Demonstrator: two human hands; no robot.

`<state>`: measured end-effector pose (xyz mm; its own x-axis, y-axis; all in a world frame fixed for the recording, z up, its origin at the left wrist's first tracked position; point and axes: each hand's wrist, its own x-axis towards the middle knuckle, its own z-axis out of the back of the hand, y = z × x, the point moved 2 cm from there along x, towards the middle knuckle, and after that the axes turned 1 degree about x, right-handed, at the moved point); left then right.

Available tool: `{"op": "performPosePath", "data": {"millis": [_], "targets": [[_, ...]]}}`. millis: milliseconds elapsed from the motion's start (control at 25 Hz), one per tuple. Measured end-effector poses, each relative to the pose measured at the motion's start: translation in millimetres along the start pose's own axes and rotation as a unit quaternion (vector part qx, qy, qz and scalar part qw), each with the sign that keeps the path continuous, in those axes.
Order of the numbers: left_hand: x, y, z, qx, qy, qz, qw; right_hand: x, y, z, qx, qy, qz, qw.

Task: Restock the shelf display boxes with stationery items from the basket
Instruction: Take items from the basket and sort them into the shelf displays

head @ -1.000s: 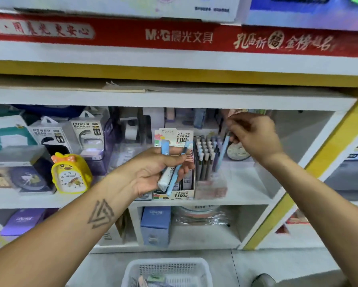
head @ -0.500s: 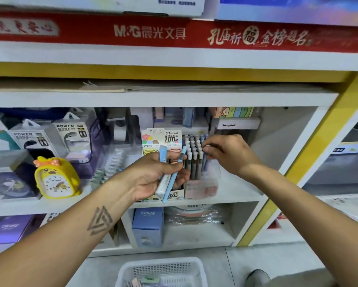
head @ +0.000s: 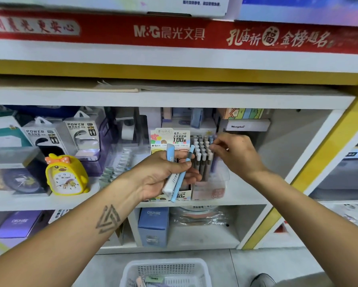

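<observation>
The basket (head: 165, 270) on the floor is cut off below, its contents blurred. The left hand (head: 163, 177) grips two blue pens (head: 181, 179) before the shelf. The right hand's (head: 234, 152) curled fingertips touch pens in the display box (head: 210, 189); whether they pinch one is unclear.

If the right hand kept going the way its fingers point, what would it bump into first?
The right hand points left into the shelf, fingertips at the upright pens in the clear display box. It would meet those pen caps first, probably the blue-topped ones at the back, though depth is hard to judge.
</observation>
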<state>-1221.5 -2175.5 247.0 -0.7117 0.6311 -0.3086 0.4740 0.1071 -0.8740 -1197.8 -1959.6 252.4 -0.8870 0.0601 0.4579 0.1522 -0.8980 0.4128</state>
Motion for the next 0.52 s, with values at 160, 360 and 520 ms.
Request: {"op": "performPosePath", "data": {"millis": [160, 360, 520], "targets": [[-2, 0, -2, 0.003, 0.014, -0.005, 1.000, 3, 8, 5, -0.081, -0.016, 0.020, 0.996], [0, 1, -7, 0.001, 0.033, -0.009, 0.999, 3, 37, 6, 0.311, 0.099, -0.131, 0.936], [-1, 1, -12, -0.009, 0.069, -0.012, 0.998, 1, 36, 13, 0.414, 0.104, -0.173, 0.888]]}}
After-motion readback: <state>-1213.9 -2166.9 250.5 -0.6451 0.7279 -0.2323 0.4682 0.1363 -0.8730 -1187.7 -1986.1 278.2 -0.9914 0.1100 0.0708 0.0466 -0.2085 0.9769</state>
